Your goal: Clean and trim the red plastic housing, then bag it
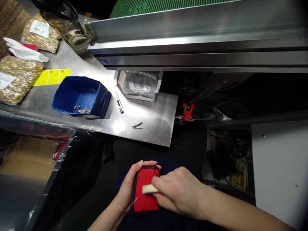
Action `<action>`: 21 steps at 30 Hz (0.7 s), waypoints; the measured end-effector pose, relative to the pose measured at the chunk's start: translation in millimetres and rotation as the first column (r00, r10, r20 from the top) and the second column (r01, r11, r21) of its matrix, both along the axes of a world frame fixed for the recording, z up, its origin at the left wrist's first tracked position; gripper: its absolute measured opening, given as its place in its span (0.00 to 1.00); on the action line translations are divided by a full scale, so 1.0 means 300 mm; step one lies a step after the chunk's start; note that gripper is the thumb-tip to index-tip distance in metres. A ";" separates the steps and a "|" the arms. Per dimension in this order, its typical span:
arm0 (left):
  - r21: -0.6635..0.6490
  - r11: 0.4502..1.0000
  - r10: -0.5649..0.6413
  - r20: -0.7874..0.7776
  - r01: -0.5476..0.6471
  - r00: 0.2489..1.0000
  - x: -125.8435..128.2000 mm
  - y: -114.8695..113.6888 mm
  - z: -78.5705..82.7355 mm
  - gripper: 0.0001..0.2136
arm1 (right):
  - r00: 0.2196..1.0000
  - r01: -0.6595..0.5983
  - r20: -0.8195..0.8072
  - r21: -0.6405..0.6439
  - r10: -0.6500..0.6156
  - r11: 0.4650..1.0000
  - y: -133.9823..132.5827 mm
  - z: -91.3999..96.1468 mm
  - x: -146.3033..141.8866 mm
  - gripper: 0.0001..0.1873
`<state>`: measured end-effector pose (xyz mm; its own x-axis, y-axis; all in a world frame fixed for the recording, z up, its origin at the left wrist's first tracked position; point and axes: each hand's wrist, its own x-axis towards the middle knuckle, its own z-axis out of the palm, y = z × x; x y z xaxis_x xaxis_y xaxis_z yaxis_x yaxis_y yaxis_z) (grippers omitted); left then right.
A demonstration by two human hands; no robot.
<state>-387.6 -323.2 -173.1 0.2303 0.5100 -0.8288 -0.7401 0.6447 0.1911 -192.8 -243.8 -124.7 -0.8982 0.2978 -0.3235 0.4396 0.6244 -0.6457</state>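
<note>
A flat red panel with a black border (144, 178) is held over the person's lap, just off the near edge of the tabletop (158, 125). The left hand (128, 186) clasps it along its left side, with the thumb at the top left corner and fingers showing past the upper edge. The right hand (178, 191) is closed on a cream-coloured piece (148, 189), whose blunt end lies over the red face; whether it presses on the face is hard to tell. The two hands are on opposite sides of the panel.

On the tabletop, nearest the lap, is a thin forked metal tool (137, 124). Beyond it lies a slim knife (119, 104), between a blue bin (103, 99) and a grey bin (141, 97). Small brass-coloured pieces (84, 111) sit on the blue bin's floor; clear plastic (141, 80) fills the grey one. Left of the blue bin are yellow labels (53, 76), a clear bag of brass-coloured parts (20, 77) and a white glove (26, 53). A metal beam (192, 48) crosses behind, with a green ribbed surface (154, 8) above it. An orange clamp (187, 112) shows beyond the tabletop's right edge.
</note>
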 end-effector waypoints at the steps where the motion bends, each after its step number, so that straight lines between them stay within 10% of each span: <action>1: -0.020 1.000 -0.004 -0.005 0.004 1.000 0.001 0.000 0.000 0.24 | 1.000 0.017 0.023 0.001 -0.017 1.000 0.000 -0.001 -0.001 0.06; 21: -0.135 0.990 0.050 -0.024 -0.052 0.998 -0.020 -0.042 -0.011 0.23 | 0.996 -0.044 0.076 -0.089 0.051 0.995 0.015 0.016 -0.070 0.05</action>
